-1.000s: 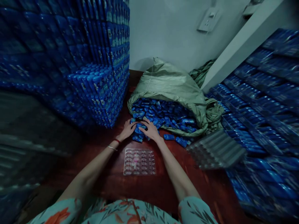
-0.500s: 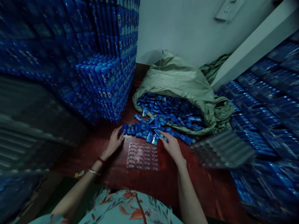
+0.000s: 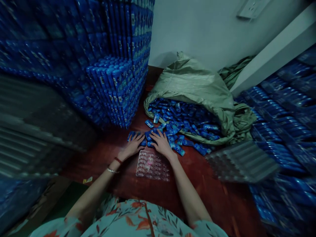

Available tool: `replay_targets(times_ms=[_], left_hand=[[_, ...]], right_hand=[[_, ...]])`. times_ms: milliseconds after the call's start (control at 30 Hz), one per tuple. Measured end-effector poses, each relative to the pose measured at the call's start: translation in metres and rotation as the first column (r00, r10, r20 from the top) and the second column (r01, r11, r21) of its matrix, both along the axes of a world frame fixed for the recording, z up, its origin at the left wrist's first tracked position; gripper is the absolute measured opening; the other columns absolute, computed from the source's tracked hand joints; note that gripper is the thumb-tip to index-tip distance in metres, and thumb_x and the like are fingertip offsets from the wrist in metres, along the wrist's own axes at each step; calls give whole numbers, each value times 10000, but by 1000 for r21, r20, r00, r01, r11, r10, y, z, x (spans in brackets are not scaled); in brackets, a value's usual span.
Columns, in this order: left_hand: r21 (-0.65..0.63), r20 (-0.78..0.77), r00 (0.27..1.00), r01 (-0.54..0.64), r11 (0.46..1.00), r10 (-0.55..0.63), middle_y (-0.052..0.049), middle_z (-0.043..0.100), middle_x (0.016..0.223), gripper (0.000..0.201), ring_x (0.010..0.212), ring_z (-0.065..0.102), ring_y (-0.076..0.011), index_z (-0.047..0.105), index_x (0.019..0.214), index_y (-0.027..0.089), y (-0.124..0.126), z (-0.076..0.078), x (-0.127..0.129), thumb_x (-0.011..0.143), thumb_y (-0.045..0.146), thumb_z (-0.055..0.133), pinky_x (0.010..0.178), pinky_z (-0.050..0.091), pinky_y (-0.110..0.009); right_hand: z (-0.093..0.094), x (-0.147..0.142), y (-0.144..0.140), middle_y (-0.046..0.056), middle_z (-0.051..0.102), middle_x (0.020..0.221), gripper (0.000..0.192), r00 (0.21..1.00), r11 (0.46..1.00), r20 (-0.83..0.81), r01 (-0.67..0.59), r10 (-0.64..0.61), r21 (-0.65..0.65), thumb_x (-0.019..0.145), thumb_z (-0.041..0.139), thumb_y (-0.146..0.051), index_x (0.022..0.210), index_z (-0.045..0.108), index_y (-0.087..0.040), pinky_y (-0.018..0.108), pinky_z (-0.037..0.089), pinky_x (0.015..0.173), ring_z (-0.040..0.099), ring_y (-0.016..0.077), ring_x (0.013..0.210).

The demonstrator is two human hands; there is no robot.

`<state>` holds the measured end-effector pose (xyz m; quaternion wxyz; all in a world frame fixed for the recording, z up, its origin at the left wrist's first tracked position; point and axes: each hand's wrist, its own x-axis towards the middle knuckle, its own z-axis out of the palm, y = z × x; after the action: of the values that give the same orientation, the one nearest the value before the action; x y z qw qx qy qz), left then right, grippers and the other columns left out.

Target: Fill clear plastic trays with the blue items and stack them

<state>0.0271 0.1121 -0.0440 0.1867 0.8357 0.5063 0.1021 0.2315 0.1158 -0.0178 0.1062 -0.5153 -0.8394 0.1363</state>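
Observation:
Spread over the left end of a row of small blue packs (image 3: 170, 131) lies my left hand (image 3: 134, 144), its fingers apart on top of them. Close beside it, my right hand (image 3: 161, 143) rests with spread fingers on more of the same packs. Just below both hands, a clear plastic tray (image 3: 151, 166) with rows of round hollows lies flat on the red-brown table (image 3: 195, 187). Part of its upper right edge is covered by my right hand and wrist. What is under my palms is hidden.
Behind the packs a green woven sack (image 3: 195, 77) lies open, spilling blue packs. Tall stacks of blue packs (image 3: 116, 89) rise at left, others (image 3: 274, 131) at right. Stacked clear trays (image 3: 243, 161) stand right of my hands; more trays (image 3: 29, 131) stand far left.
My right hand has moved left from the right side of the packs, and my left hand has shifted right onto them. Both hands are now close together. The view has shifted slightly.

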Motion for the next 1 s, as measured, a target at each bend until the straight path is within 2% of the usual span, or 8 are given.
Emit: replay_targets(times_ms=[67,167,267,333,533,733,867,1000], left_hand=[[35,84,996,15,999,-18,-102,271,1499,610,1394,185,-267,267,1425,242,-14,-8,-23,870,345,500,1099,199,-488],[90,256,954,-182,979,153,-110,389,1427,487,1310,355,-234,383,1365,226,-28,-12,-51,894,332,449,1048,327,-417],[120,313,870,-434,893,381,-96,595,1146,304,1069,530,-225,579,1152,218,-27,-8,-60,894,273,428,947,419,-401],[130,272,857,-483,866,437,-92,610,1047,256,982,539,-228,613,1070,201,-20,-2,-54,881,258,451,908,435,-399],[94,-48,944,-320,943,326,-119,491,1261,492,1080,458,-312,484,1269,226,-5,12,-22,797,311,594,863,422,-454],[109,-207,953,-200,974,219,-143,545,1188,464,1102,432,-311,449,1310,205,-2,18,-15,855,289,478,915,354,-451],[131,-210,958,-173,976,197,-184,570,1112,486,1076,456,-310,463,1292,104,4,18,-6,848,300,476,915,351,-411],[136,-207,958,-172,976,197,-194,589,1061,421,1022,490,-304,486,1267,86,6,17,-9,889,240,382,864,378,-400]], right_hand=[[-4,20,-9,37,417,1429,519,1000,1000,-22,2,-2,-3,855,531,-264,1361,417,-263,593,157,1074,166,280,1390],[-4,37,-20,39,471,1387,442,994,996,-72,87,-86,8,869,505,-307,1310,480,-282,631,140,1052,231,293,1366],[3,29,-21,53,608,1221,326,963,972,-164,226,-212,66,902,441,-344,1173,603,-263,550,239,1038,415,272,1237],[8,11,-15,70,654,1102,316,951,958,-175,272,-253,90,916,404,-324,1111,639,-240,457,346,966,496,251,1108],[14,-49,12,124,503,1293,433,980,999,199,-21,16,25,825,471,-137,1244,538,-220,427,409,857,456,303,1139],[10,-46,33,159,506,1258,487,967,996,240,-90,91,-12,781,417,-8,1222,544,-171,395,388,924,495,274,1128],[8,-24,30,114,496,1297,479,994,994,17,-105,105,14,829,382,-57,1279,475,-187,373,377,978,493,224,1153],[3,1,-2,67,591,1163,371,860,984,-485,176,-160,-12,904,368,-233,1265,455,-228,347,442,921,572,192,1053]])
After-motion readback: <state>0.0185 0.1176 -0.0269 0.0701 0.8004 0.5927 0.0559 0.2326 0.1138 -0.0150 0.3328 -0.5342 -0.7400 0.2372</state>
